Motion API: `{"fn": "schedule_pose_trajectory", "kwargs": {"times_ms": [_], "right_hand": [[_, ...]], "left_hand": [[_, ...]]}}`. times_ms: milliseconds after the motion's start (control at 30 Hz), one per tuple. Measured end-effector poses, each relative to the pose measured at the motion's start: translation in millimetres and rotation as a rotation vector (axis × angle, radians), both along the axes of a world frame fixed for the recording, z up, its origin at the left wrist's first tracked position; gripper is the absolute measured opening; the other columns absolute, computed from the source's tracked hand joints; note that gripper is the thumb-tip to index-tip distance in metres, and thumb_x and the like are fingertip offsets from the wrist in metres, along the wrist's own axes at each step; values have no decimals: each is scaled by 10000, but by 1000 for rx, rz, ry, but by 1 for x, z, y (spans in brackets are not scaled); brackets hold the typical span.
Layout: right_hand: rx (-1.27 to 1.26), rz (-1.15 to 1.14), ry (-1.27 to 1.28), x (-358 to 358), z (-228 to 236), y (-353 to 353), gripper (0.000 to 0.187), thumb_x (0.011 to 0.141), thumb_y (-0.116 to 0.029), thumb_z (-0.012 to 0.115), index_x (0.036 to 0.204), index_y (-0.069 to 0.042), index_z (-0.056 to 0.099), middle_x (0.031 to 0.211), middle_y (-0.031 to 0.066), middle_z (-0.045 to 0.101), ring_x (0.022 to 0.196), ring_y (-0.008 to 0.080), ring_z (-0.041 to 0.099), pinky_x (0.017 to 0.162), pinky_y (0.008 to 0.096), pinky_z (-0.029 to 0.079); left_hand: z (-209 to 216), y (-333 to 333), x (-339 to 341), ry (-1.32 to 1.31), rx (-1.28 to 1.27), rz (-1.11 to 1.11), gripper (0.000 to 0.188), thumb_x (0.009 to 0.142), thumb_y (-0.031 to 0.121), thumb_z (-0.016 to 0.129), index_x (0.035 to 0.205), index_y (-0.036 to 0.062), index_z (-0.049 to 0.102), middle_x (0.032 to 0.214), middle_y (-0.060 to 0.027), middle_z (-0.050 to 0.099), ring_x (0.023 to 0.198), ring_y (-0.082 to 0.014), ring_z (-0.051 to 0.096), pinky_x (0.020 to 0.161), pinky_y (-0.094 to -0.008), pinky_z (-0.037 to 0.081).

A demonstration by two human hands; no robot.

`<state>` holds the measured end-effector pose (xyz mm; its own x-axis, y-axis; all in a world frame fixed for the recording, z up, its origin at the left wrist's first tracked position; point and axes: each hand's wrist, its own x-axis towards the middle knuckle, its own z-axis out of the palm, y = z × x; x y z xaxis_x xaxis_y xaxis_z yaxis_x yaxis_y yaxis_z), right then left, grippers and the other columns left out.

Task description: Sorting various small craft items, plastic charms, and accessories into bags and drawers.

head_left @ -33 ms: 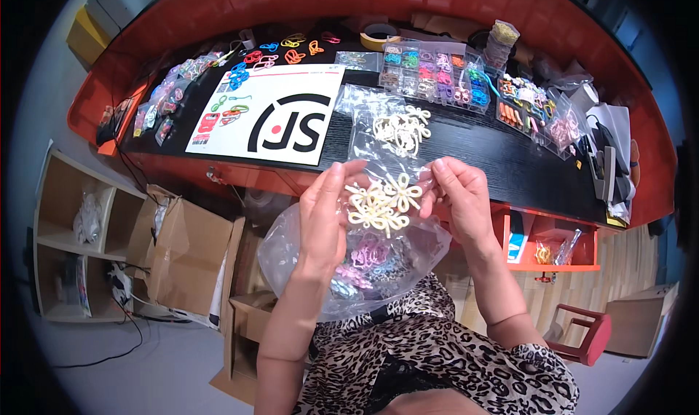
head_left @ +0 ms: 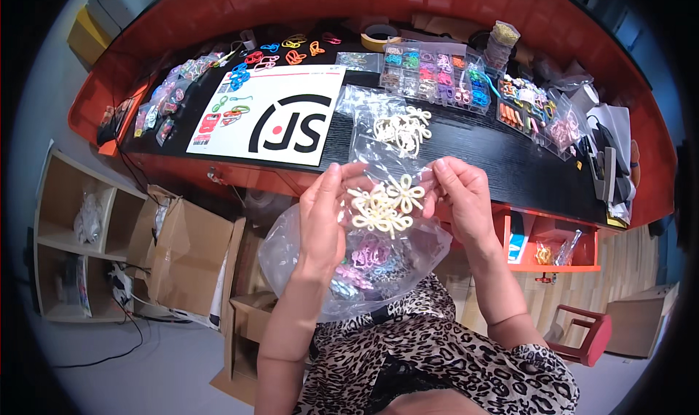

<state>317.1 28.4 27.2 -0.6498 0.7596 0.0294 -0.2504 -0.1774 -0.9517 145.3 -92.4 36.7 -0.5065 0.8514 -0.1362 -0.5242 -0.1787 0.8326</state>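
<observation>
The left hand [head_left: 325,215] covers one side of the cream loop clips [head_left: 384,205]. The big clear bag [head_left: 364,269] hides its pink and blue pieces in a blur. The bits in the divided clear box [head_left: 437,73] are too small to tell apart.
</observation>
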Motion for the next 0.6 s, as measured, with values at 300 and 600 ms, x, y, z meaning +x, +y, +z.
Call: {"fn": "schedule_pose_trajectory", "kwargs": {"times_ms": [300, 600], "right_hand": [[84, 47, -48, 2, -1, 6, 299, 1054, -207, 522, 901, 20, 644, 723, 41, 635, 472, 64, 542, 440, 195, 400], [49, 55, -68, -2, -4, 10, 291, 1049, -202, 533, 858, -3, 626, 661, 4, 588, 449, 40, 491, 398, 190, 353]], "left_hand": [[-5, -10, -23, 134, -13, -252, 388, 1047, 291, 519, 1061, -62, 681, 978, -167, 733, 863, -204, 741, 711, -290, 620], [-4, -16, -32, 199, -31, -348, 197, 996, 130, 579, 1047, -50, 639, 955, -197, 723, 852, -242, 734, 669, -298, 621]]}}
